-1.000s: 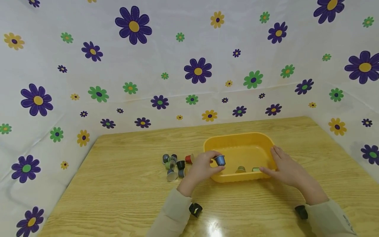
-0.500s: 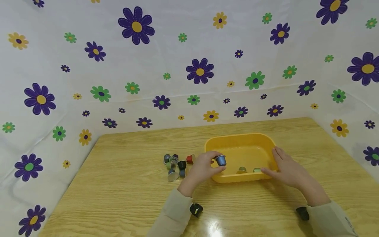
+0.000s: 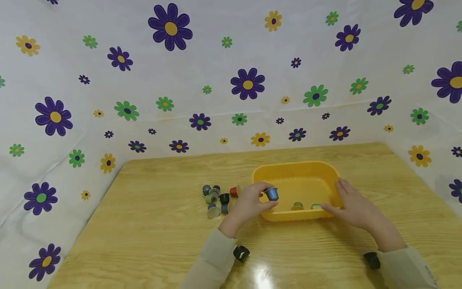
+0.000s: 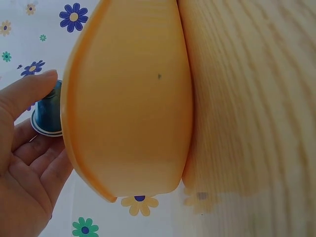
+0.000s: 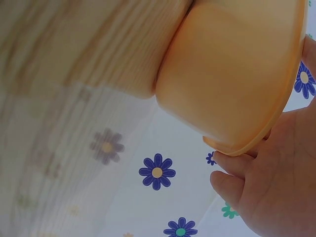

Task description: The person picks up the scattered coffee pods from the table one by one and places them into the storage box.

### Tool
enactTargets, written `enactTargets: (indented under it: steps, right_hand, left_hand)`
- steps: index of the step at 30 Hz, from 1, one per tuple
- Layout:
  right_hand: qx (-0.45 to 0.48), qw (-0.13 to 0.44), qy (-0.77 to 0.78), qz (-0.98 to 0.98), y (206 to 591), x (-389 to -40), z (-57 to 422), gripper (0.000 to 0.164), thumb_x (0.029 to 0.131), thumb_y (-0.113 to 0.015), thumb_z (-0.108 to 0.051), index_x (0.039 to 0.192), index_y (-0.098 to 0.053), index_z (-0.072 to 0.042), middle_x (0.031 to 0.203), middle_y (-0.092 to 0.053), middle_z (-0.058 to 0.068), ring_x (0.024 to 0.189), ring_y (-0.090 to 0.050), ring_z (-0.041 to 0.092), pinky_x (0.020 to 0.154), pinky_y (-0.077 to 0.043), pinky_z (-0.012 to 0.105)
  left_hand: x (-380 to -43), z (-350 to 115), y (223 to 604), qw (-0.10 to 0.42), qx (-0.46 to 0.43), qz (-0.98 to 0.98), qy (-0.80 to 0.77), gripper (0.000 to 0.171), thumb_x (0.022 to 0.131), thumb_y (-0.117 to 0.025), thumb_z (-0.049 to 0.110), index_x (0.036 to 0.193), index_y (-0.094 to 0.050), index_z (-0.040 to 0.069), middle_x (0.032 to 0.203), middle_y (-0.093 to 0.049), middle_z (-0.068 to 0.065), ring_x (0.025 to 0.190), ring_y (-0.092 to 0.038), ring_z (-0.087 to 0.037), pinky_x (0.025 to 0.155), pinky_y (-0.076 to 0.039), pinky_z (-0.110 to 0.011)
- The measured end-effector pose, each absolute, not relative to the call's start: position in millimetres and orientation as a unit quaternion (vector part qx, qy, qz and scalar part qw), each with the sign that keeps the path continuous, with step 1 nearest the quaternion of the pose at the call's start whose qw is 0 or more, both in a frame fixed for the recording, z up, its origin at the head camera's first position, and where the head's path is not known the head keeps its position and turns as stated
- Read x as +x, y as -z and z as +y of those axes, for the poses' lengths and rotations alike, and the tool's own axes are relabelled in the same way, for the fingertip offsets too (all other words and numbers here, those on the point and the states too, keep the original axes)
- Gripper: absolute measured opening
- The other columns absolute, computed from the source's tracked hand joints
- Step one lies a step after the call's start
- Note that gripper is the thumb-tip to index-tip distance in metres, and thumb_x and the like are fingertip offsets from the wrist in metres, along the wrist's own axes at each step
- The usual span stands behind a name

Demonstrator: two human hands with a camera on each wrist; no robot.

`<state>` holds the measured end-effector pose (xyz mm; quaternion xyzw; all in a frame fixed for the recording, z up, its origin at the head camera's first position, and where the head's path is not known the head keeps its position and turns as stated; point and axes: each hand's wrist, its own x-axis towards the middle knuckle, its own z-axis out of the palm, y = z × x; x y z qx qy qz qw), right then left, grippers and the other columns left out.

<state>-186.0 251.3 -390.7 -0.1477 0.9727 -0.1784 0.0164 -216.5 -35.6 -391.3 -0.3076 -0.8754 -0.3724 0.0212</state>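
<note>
Capsule in blue [image 3: 272,194] is pinched by the curled left hand [image 3: 249,204] and held over the left end of a yellow tray [image 3: 294,170] (it is partly hidden by the rim in the left wrist view). The tray's right end is touched by the right hand [image 3: 357,209], its fingers [image 3: 344,188] nearly straight. Near the front wall inside, an olive capsule [image 3: 297,206] and a green capsule [image 3: 316,206] can be seen; to the left, more capsules [image 3: 224,198] are clustered on the wooden table [image 3: 151,216].

Capsules [image 3: 224,198] (clustered) left of tray [image 3: 296,186].
</note>
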Motion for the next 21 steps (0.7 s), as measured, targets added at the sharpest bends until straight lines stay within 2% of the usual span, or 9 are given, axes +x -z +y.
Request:
enactTargets:
  steps: [21]
  right_hand:
    - [-0.141,0.029,0.193,0.971,391.2,-185.3,253.2,0.094,0.083,-0.048,-0.056,0.132,-0.015,0.018,0.137,-0.01,0.036,0.123,-0.013,0.049,0.096,-0.017,0.059]
  left_hand:
    - [-218.3,-35.2,393.1,0.015,-0.309,-0.874,0.376,0.034,0.078,-0.068,0.022,0.108,-0.059,0.008,0.104,-0.059,-0.001,0.09,-0.054,-0.01,0.08,-0.045,-0.023]
